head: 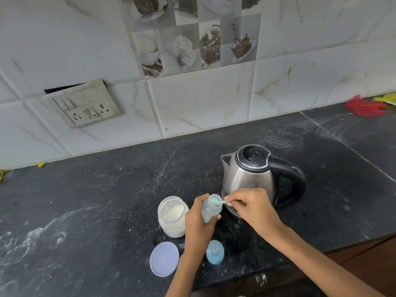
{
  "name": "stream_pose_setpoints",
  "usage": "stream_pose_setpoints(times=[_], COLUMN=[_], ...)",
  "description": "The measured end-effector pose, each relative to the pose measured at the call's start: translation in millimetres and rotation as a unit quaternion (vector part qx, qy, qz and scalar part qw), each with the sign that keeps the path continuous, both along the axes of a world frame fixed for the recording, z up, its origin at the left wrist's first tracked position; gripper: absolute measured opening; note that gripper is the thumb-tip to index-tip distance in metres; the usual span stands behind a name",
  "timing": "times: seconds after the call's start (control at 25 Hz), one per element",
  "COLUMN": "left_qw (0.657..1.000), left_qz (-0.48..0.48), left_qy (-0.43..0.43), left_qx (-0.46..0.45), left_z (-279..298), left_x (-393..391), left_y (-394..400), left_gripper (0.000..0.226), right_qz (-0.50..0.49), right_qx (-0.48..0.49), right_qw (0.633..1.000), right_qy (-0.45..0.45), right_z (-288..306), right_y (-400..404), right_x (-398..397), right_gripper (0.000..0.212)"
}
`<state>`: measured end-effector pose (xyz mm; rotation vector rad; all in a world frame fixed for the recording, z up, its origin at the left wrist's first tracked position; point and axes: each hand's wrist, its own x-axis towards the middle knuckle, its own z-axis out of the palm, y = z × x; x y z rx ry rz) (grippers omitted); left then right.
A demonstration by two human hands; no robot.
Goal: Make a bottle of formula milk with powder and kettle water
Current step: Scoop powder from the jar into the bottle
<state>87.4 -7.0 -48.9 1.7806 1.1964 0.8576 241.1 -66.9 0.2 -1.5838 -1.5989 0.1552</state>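
Note:
My left hand (pixel 198 221) grips a clear baby bottle (pixel 211 207) standing on the black counter, its mouth uncovered. My right hand (pixel 250 205) pinches the handle of a small green scoop (pixel 216 202), whose bowl sits over the bottle's mouth. To the left of the bottle stands a glass jar of white powder (pixel 172 216) with no lid on. Its pale lilac lid (pixel 164 259) lies flat nearer to me. The bottle's blue cap with teat (pixel 215 252) stands on the counter beside my left wrist. A steel kettle (pixel 249 174) with a black lid and handle stands just behind my right hand.
The black stone counter (pixel 107 200) is dusted with white powder smears at the left. A tiled wall with a switch and socket plate (pixel 85 103) runs along the back. Red cloth (pixel 365 107) lies at the far right. The counter's front edge runs below my right forearm.

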Motion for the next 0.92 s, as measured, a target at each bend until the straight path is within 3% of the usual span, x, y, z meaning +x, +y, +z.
stream_pose_setpoints(times=[0.08, 0.12, 0.2, 0.32, 0.4, 0.76, 0.92], left_qw=[1.000, 1.000, 1.000, 1.000, 1.000, 1.000, 1.000], left_qz=[0.001, 0.003, 0.004, -0.005, -0.008, -0.003, 0.004], left_qy=[0.003, 0.003, 0.001, -0.010, -0.011, -0.007, -0.003], left_qx=[0.000, 0.000, 0.001, 0.015, 0.022, 0.018, 0.020], left_z=[1, 1, 2, 4, 6, 1, -2], left_x=[-1, -1, -1, -1, -1, -1, -1], left_y=[1, 1, 1, 0, 1, 2, 4], left_gripper=[0.054, 0.056, 0.057, 0.056, 0.055, 0.054, 0.055], right_qz=[-0.066, -0.081, -0.055, 0.069, 0.088, 0.051, 0.067], right_qx=[-0.048, -0.050, -0.024, 0.043, 0.067, 0.070, 0.060], right_qw=[0.989, 0.986, 0.993, 0.993, 0.982, 0.993, 0.990], right_qy=[0.125, 0.140, 0.100, -0.089, -0.155, -0.080, -0.109], right_z=[2, 2, 3, -1, -7, -15, -15], right_y=[5, 7, 6, -2, -7, -2, -1], right_x=[3, 4, 6, 7, 8, 9, 11], right_gripper=[0.012, 0.011, 0.013, 0.015, 0.017, 0.022, 0.021])
